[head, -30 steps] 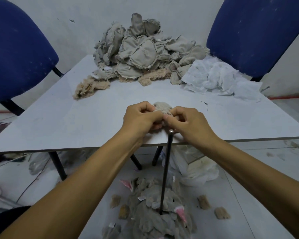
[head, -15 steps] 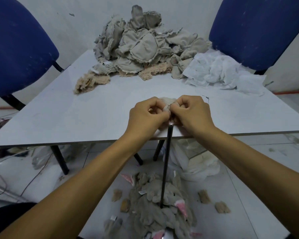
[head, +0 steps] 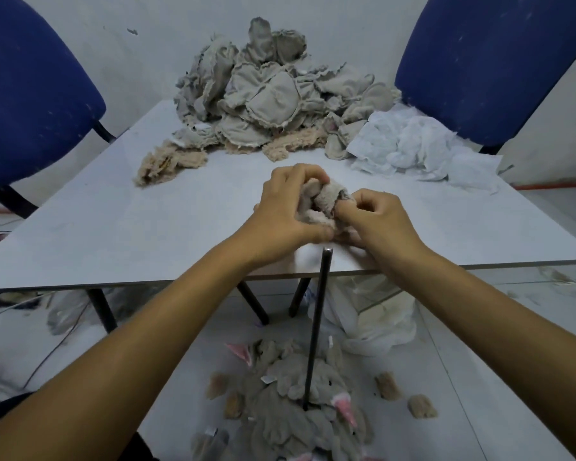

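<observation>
Free tabletop [head: 167,224] between rod [head: 318,321] and pile [head: 273,104]

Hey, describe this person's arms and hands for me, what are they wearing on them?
Nothing is worn. The left hand and right hand are bare: no gloves, no rings that show. The left forearm and right forearm are bare too, with no sleeves, watch or bracelet in view.

Grey fabric heap [head: 273,94] and white cloth [head: 419,144] on table [head: 113,221], between blue chairs [head: 30,104]
</observation>
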### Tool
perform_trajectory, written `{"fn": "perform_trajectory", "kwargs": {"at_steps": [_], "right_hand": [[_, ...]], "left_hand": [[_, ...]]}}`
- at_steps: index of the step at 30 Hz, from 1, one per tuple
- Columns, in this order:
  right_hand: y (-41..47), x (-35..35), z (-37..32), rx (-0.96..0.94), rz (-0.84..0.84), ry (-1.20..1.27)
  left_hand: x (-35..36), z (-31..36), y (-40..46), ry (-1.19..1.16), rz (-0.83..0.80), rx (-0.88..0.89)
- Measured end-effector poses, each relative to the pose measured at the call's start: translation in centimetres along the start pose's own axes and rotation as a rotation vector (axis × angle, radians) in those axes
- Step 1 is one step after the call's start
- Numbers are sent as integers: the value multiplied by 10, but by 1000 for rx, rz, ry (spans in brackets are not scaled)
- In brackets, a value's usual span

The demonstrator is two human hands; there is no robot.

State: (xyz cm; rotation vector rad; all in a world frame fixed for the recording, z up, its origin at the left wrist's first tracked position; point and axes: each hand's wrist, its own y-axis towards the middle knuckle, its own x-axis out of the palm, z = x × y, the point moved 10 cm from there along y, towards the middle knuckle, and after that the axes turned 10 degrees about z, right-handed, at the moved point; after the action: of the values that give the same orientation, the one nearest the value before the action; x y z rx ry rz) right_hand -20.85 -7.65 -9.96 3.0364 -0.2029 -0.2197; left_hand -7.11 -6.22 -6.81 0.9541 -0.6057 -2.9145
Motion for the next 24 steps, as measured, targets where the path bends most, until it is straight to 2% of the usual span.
{"fn": "perform_trajectory", "kwargs": {"at_steps": [1, 4, 6, 10, 11, 14, 16, 21, 23, 24], "right_hand": [[0, 3, 0, 12, -15, 12], [2, 8, -1, 21, -33, 9], [8, 2, 1, 36, 10, -5], [12, -1, 14, 79, 48, 62], [8, -2, 7, -14, 73, 36], [-14, -2, -36, -532, 185, -333], [-21, 4, -44, -658, 173, -416], [-8, 12, -38, -605, 74, -615], [0, 14, -27, -500, -4, -631], [6, 13, -20, -379, -66, -526]], "left_hand": [[0, -5, 1, 56, -41, 0], [0, -23, 3, 22, -115, -80], [-11, -32, 9, 61, -11, -106], [-23, -53, 11, -54, 113, -279], [-25, -56, 11, -56, 136, -292], [-32, -56, 10, -23, 198, -261], [-29, -53, 10, -33, 193, -241], [-26, -56, 10, -122, 195, -252], [-22, -56, 11, -212, 157, -268], [-19, -56, 11, -245, 141, -275]]}}
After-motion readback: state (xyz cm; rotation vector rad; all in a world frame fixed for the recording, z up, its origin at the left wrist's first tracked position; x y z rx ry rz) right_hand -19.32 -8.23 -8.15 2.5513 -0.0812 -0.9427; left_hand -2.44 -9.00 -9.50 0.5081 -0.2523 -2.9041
